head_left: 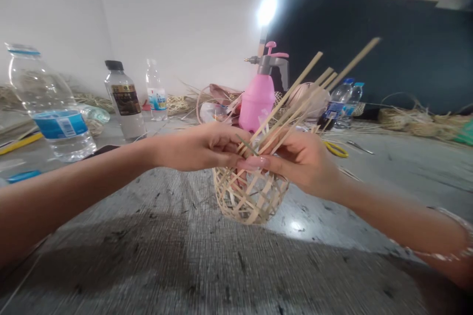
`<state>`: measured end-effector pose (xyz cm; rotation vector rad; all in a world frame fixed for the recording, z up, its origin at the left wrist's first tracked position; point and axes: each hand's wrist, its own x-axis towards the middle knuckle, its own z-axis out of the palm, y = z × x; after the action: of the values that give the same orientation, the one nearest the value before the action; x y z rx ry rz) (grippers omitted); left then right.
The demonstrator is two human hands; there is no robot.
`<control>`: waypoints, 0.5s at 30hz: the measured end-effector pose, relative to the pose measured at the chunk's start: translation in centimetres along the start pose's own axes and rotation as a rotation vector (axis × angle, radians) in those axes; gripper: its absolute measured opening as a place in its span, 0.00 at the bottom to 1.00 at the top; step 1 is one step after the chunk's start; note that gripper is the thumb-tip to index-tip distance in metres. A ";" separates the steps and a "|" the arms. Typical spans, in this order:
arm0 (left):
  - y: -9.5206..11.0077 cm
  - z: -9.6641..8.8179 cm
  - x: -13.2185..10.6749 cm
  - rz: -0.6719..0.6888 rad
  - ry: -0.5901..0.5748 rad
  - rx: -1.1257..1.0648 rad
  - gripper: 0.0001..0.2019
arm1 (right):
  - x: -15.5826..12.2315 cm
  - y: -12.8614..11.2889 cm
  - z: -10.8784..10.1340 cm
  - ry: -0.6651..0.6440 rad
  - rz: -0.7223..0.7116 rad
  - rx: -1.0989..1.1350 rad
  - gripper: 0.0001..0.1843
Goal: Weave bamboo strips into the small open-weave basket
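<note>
A small open-weave bamboo basket (254, 202) is held just above or on the grey table in front of me; whether its base touches cannot be told. Several loose bamboo strips (295, 101) rise from its rim and slant up to the right. My left hand (210, 147) is closed on the left part of the rim, fingers reaching behind it. Pinching the rim and strips from the right is my right hand (299, 157), its thumb meeting the left thumb. A short greenish strip (247, 145) crosses between the hands. Some fingertips are hidden behind the strips.
A pink spray bottle (257, 101) stands behind the basket. At left are a large water bottle (55, 108) and a black-capped bottle (123, 103). Yellow-handled scissors (336, 149) lie at right, near a metal tool (360, 147). A bright lamp (267, 10) shines at the back.
</note>
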<state>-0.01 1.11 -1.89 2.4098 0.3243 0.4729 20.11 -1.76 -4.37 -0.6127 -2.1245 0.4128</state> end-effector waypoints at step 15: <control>0.4 0.4 -0.1 -0.031 0.023 0.061 0.06 | 0.2 0.0 -0.3 -0.127 0.122 0.304 0.07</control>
<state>0.09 0.50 -1.96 2.4563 0.3913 0.4831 20.27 -1.61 -4.13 -0.5523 -2.0917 0.8449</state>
